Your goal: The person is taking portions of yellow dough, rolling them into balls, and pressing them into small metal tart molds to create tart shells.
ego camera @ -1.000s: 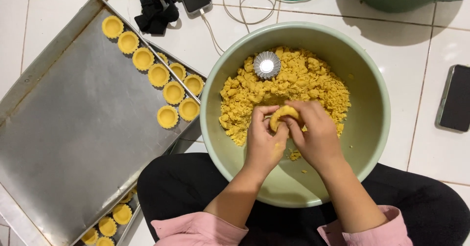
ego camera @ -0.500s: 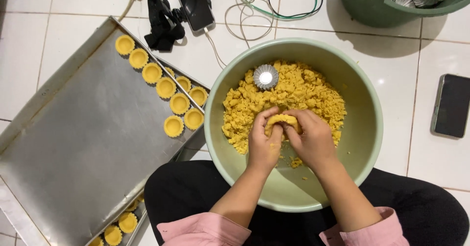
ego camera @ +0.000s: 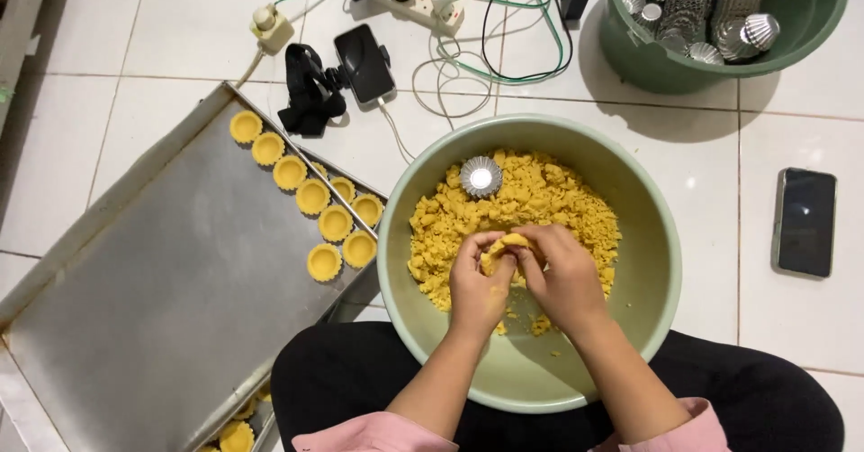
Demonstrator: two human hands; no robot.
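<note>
Crumbling is being risked: dough (ego camera: 506, 243) is being pinched by both the left hand (ego camera: 478, 283) and right hand (ego camera: 560, 277) over the bowl (ego camera: 661, 236).

I see both forearms reaching forward and converging. My left hand (ego camera: 479, 288) is curled, fingers bent inward, thumb on top. My right hand (ego camera: 562, 277) is cupped against it, fingertips meeting the left's. Pink sleeves pushed back near the elbows.

1. White tiled floor (ego camera: 180, 47), grey grout lines.
2. Steel baking tray (ego camera: 153, 299), left.
3. Pale green mixing bowl (ego camera: 652, 236), centre.
4. Dark green tub (ego camera: 648, 65), top right.
5. Black phone (ego camera: 804, 223), right.
6. Second phone (ego camera: 364, 63), power strip (ego camera: 423, 2), cables (ego camera: 513, 47), top.
</note>
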